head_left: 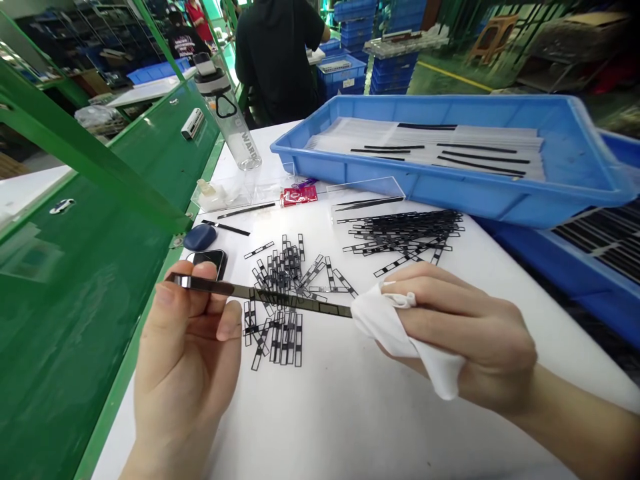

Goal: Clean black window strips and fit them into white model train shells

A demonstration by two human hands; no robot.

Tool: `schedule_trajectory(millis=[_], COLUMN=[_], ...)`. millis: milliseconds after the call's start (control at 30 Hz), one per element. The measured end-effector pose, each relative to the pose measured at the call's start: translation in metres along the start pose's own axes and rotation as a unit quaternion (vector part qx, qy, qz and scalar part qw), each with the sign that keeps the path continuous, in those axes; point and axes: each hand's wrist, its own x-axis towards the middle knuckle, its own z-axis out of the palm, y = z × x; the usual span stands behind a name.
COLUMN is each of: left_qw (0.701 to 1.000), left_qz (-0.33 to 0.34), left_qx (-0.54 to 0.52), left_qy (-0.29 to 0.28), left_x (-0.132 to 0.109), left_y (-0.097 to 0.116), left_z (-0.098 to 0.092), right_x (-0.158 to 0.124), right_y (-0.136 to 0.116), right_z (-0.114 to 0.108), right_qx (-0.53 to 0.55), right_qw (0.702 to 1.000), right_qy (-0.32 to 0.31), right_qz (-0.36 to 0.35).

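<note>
My left hand [187,347] pinches the left end of a long, thin dark strip [280,299], holding it level above the white table [325,413]. My right hand [460,333] is closed on a white cloth [395,327], and the cloth wraps the strip's right end. Under the strip lies a scatter of small black slotted pieces [283,293]. A neater pile of the same black pieces [405,233] lies further back on the right.
A blue tray [500,193] with clear sleeves and dark strips stands at the back right, another blue tray [600,267] beside it. A clear bottle [230,120], a clear plastic tray [240,193], a red packet [299,195], a dark blue case [200,237] and a phone [207,260] sit at the left. A green frame [75,267] borders the table. A person in black [277,53] stands behind.
</note>
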Motion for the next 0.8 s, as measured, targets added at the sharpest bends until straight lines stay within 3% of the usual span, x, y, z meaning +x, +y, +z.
schedule_trajectory(millis=[200,467,633,800], left_qw=[0.997,0.999,0.992,0.988], left_qz=[0.044,-0.016,-0.082,-0.116], left_qx=[-0.050,-0.017,0.010,0.020], left_qy=[0.042,-0.024,-0.097,-0.100], left_x=[0.009,-0.007,-0.018,-0.018], left_y=[0.013,-0.003,-0.014,-0.016], left_z=[0.000,-0.005,-0.007,-0.006], right_x=[0.000,-0.003,-0.005,-0.005], right_y=[0.008,0.015,0.019,0.020], right_z=[-0.001,0.007,0.010,0.010], right_qx=[-0.020,-0.035,-0.033,-0.029], right_qw=[0.999,0.990,0.992,0.993], right_qy=[0.032,0.051,0.050,0.031], right_qz=[0.018,0.125,0.113,0.111])
